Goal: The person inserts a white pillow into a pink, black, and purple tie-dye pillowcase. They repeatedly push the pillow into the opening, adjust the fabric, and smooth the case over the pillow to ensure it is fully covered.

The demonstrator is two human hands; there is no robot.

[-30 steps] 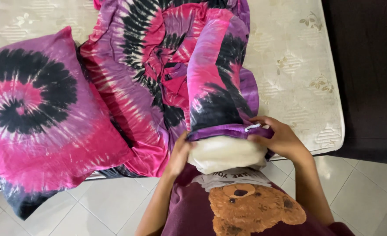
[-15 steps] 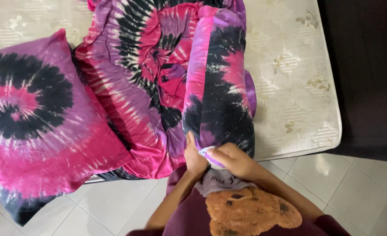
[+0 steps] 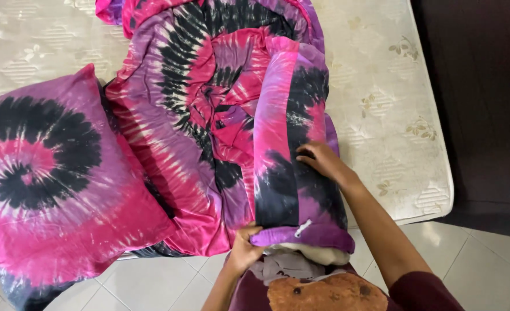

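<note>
Head view: pillow going into tie-dye cover (image 3: 292, 144) on the bed (image 3: 382, 103).
I see left hand (image 3: 244, 250) gripping the cover's open end; right hand (image 3: 319, 159) lies open, flat on the cover.

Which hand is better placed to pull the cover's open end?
Probably the left hand: it grips the cover at its open end. The right hand rests flat higher up.
</note>
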